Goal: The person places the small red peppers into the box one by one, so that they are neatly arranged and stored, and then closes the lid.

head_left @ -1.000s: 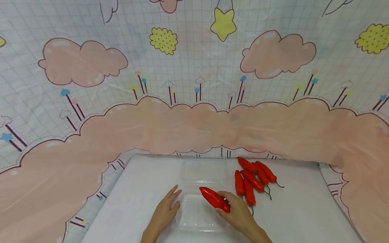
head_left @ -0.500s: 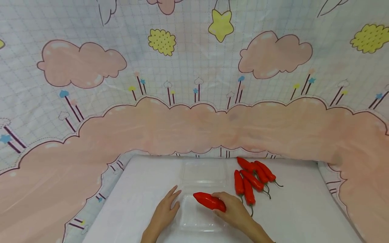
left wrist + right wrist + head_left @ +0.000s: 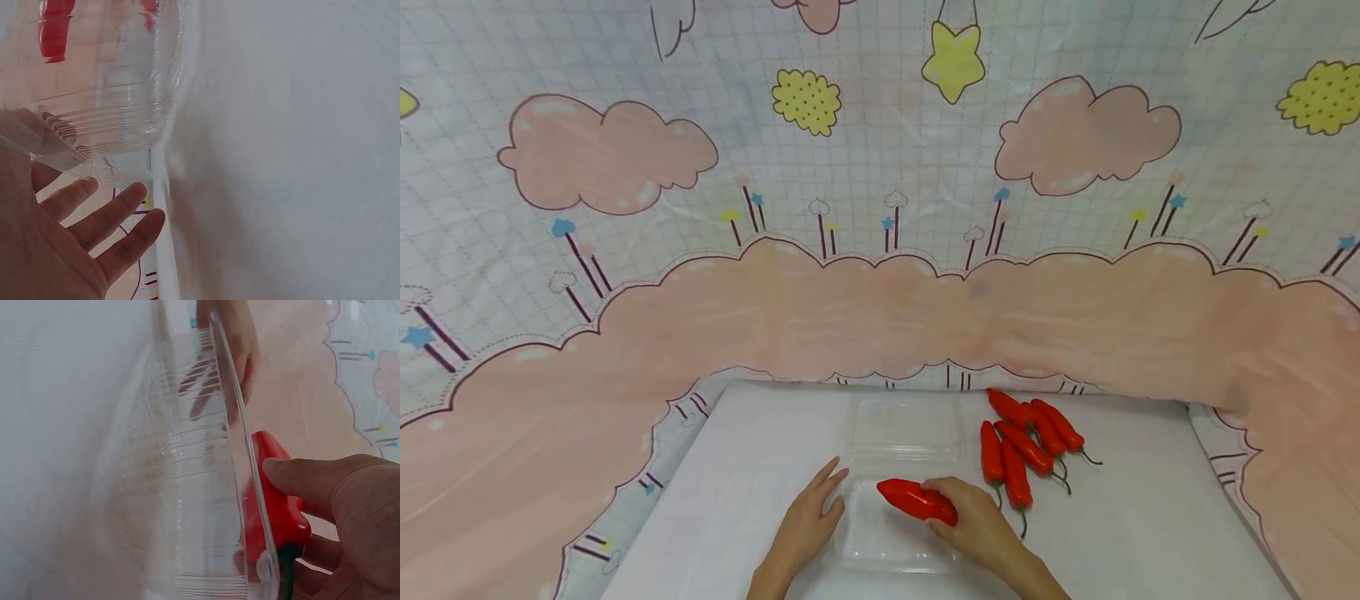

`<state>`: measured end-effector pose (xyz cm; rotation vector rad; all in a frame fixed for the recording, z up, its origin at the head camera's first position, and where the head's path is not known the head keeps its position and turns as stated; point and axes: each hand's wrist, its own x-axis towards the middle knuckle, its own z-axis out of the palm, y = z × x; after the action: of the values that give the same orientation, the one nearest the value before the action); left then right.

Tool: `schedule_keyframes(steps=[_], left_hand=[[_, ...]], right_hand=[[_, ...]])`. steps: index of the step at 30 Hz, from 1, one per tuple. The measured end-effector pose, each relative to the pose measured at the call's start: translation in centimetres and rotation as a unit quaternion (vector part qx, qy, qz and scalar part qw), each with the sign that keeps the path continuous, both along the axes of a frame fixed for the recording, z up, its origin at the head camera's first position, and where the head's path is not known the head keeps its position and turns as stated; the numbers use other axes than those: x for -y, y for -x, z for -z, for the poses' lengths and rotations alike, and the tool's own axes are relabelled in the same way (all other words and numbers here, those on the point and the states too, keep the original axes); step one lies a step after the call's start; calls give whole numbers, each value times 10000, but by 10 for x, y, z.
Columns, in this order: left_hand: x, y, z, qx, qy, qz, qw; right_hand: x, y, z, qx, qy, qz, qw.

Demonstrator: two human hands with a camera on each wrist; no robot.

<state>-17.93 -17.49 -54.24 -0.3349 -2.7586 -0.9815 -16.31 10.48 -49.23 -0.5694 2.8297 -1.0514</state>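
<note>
Red, glossy and tapered, one pepper [image 3: 904, 497] is held in the right hand [image 3: 976, 523] above the near half [image 3: 883, 547] of a clear plastic container; its pointed tip faces left. Head view. Left hand [image 3: 805, 527] at the container's left edge, fingers extended, thumb apart, holding nothing. Far half [image 3: 904, 429] of the same clear plastic lies just beyond, flat on the white tabletop [image 3: 1142, 508]. Six more red peppers with thin green stems lie grouped to the right, several touching. Behind: a pale cloth backdrop [image 3: 880, 312] with pink clouds, yellow shapes and a star.

Left wrist view. Fingers spread beside a ridged transparent wall; whether the fingertips touch the plastic, cannot tell. Red patches show through it, blurred.

Right wrist view. Thumb pressed along one side of the pepper, fingers curled behind; green stem [image 3: 288, 575] hangs clear of the grip. Pepper sits close by the container rim, partly seen through it; contact uncertain. Left hand visible across the container.
</note>
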Motion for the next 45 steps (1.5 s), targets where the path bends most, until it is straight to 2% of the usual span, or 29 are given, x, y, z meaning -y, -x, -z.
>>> schedule_keyframes(steps=[9, 13, 19, 29, 36, 45], left_hand=[[0, -1, 0, 108, -58, -10, 9999], [0, -2, 0, 44, 2, -17, 10000], [0, -1, 0, 65, -37, -12, 10000], [2, -5, 2, 29, -1, -44, 10000], [2, -5, 2, 218, -4, -82, 9997], [0, -4, 1, 64, 68, -109, 9999]], right_hand=[[2, 3, -1, -25, -54, -30, 10000], [3, 3, 0, 63, -85, -46, 9999], [1, 4, -1, 66, -68, -176, 9998], [2, 7, 1, 100, -108, -399, 9991], [1, 9, -3, 149, 16, -558, 9983], [6, 10, -2, 318, 130, -766, 9965]])
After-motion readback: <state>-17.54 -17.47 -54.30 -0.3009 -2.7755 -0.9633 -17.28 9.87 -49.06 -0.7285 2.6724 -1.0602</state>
